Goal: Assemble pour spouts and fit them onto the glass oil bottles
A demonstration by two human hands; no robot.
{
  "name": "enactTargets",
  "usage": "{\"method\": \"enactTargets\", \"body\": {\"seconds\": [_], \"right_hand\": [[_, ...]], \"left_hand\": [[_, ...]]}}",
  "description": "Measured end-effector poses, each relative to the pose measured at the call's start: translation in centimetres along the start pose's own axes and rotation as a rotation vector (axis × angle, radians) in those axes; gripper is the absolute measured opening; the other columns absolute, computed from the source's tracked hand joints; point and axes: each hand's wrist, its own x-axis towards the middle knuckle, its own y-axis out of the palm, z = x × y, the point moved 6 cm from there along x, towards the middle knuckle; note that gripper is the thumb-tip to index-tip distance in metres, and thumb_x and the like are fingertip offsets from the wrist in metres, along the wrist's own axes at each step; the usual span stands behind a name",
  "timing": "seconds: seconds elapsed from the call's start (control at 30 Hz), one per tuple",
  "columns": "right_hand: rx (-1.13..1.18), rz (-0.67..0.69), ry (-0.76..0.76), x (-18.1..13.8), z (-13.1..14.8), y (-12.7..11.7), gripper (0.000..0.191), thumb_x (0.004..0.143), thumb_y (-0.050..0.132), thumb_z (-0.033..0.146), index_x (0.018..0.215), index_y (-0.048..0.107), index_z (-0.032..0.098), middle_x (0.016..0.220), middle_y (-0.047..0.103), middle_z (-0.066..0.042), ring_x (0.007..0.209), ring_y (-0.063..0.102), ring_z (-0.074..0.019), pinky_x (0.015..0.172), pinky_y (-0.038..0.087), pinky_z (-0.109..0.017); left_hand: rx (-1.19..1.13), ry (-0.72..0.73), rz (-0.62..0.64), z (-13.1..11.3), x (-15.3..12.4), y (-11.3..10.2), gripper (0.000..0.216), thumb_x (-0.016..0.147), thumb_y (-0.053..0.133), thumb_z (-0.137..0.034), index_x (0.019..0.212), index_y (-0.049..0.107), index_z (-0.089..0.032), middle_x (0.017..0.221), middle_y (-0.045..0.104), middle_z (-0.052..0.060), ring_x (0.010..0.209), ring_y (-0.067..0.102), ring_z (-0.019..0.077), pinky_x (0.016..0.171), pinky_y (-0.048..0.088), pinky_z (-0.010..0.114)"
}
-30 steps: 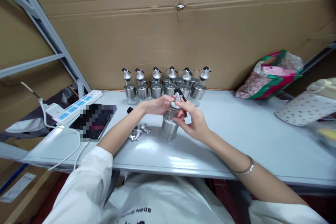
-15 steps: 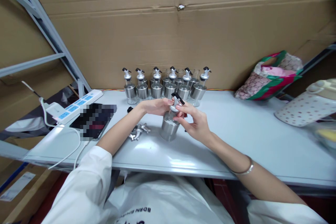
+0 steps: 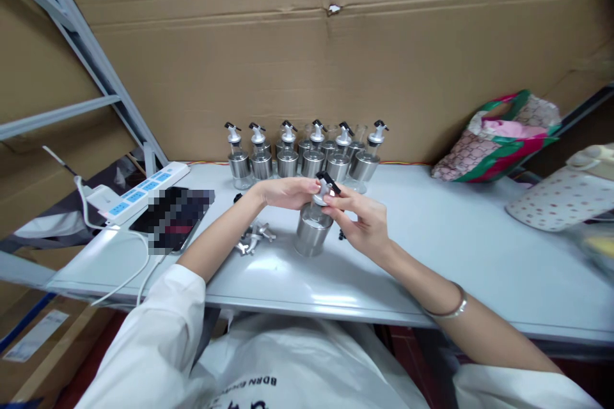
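A glass oil bottle with a steel sleeve (image 3: 313, 235) stands slightly tilted on the table in front of me. On its neck sits a silver pourer top (image 3: 323, 193) with a black flip lever. My left hand (image 3: 290, 193) is closed around the far left side of the neck; its fingertips are partly hidden behind the bottle. From the right, my right hand (image 3: 362, 217) pinches the pourer top between thumb and fingers. Loose silver pourer spouts (image 3: 254, 239) lie left of the bottle. Small black parts (image 3: 341, 234) show beside my right hand.
Several similar bottles (image 3: 288, 163) stand in rows along the cardboard wall (image 3: 215, 77), the front ones with pourers. At left lie a power strip (image 3: 148, 192), a phone (image 3: 173, 220) and a white cable. A patterned bag (image 3: 494, 140) and a dotted jug (image 3: 551, 201) are at right.
My right hand has shifted its grip on the pourer top, its fingers now more drawn together. The bottle leans slightly more to the right. The left hand stays at the neck.
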Motion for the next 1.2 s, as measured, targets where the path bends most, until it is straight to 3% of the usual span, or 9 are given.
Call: {"method": "enactTargets", "body": {"seconds": [0.2, 0.3, 0.43, 0.67, 0.8, 0.9, 1.0, 1.2], "right_hand": [[-0.05, 0.066, -0.058, 0.2, 0.5, -0.2, 0.035, 0.088, 0.054, 0.013, 0.118, 0.063, 0.029, 0.129, 0.062, -0.007, 0.104, 0.068, -0.0207, 0.082, 0.059, -0.034], [-0.089, 0.029, -0.091, 0.3, 0.8, -0.6, 0.038, 0.088, 0.051, 0.011, 0.121, 0.058, 0.027, 0.127, 0.063, -0.009, 0.107, 0.067, -0.0223, 0.082, 0.059, -0.036], [-0.056, -0.032, -0.118, 0.3, 0.8, -0.9, 0.038, 0.086, 0.051, 0.008, 0.119, 0.057, 0.025, 0.121, 0.065, -0.01, 0.106, 0.066, -0.0226, 0.082, 0.058, -0.038], [0.011, -0.1, -0.037, 0.1, 0.1, -1.4, 0.038, 0.086, 0.05, 0.01, 0.12, 0.052, 0.025, 0.121, 0.062, -0.011, 0.101, 0.065, -0.0235, 0.064, 0.056, -0.034], [0.032, -0.122, -0.03, -0.1, -0.1, -1.4, 0.038, 0.086, 0.051, 0.012, 0.121, 0.051, 0.026, 0.121, 0.06, -0.011, 0.102, 0.063, -0.0251, 0.066, 0.055, -0.036], [0.041, -0.111, -0.032, -0.2, -0.1, -1.3, 0.035, 0.087, 0.05, 0.014, 0.12, 0.051, 0.026, 0.119, 0.06, -0.011, 0.1, 0.063, -0.0246, 0.066, 0.055, -0.037], [0.016, -0.092, -0.047, -0.2, 0.1, -1.2, 0.034, 0.087, 0.051, 0.014, 0.119, 0.051, 0.025, 0.114, 0.061, -0.011, 0.1, 0.063, -0.0244, 0.068, 0.056, -0.038], [-0.013, -0.046, -0.066, -0.3, 0.2, -0.8, 0.036, 0.086, 0.051, 0.012, 0.119, 0.049, 0.025, 0.109, 0.064, -0.01, 0.1, 0.063, -0.0246, 0.077, 0.056, -0.043]], "left_hand": [[0.165, 0.016, -0.037, -1.4, -1.2, -1.0, 0.057, 0.061, 0.076, -0.059, 0.104, 0.066, -0.022, 0.103, 0.067, 0.006, 0.091, 0.059, 0.0155, 0.083, 0.044, 0.028], [0.322, 0.024, -0.039, -2.5, -1.8, -0.9, 0.058, 0.061, 0.08, -0.048, 0.109, 0.064, -0.021, 0.103, 0.067, 0.005, 0.094, 0.06, 0.0163, 0.083, 0.045, 0.03], [0.55, 0.044, -0.121, -4.0, -2.3, 0.1, 0.041, 0.069, 0.075, -0.037, 0.104, 0.063, -0.019, 0.103, 0.066, 0.005, 0.095, 0.06, 0.0172, 0.081, 0.046, 0.03], [1.012, 0.088, -0.308, -6.1, -2.7, 2.5, 0.031, 0.08, 0.064, -0.044, 0.092, 0.059, -0.016, 0.093, 0.063, 0.005, 0.086, 0.057, 0.0186, 0.076, 0.042, 0.03], [1.187, 0.116, -0.486, -7.9, -4.2, 1.6, 0.032, 0.082, 0.061, -0.047, 0.083, 0.057, -0.015, 0.083, 0.059, 0.004, 0.077, 0.053, 0.0165, 0.07, 0.039, 0.027], [1.237, 0.161, -0.694, -10.1, -6.7, 0.1, 0.03, 0.081, 0.061, -0.045, 0.077, 0.056, -0.015, 0.078, 0.058, 0.003, 0.074, 0.052, 0.0156, 0.069, 0.038, 0.027], [1.251, 0.16, -0.894, -11.9, -9.6, -1.4, 0.03, 0.08, 0.061, -0.044, 0.079, 0.058, -0.015, 0.077, 0.059, 0.002, 0.073, 0.053, 0.0156, 0.068, 0.04, 0.028], [1.19, 0.069, -1.127, -12.8, -14.5, -3.5, 0.028, 0.076, 0.064, -0.043, 0.087, 0.06, -0.017, 0.075, 0.06, 0.001, 0.071, 0.056, 0.0163, 0.063, 0.045, 0.026]]}}
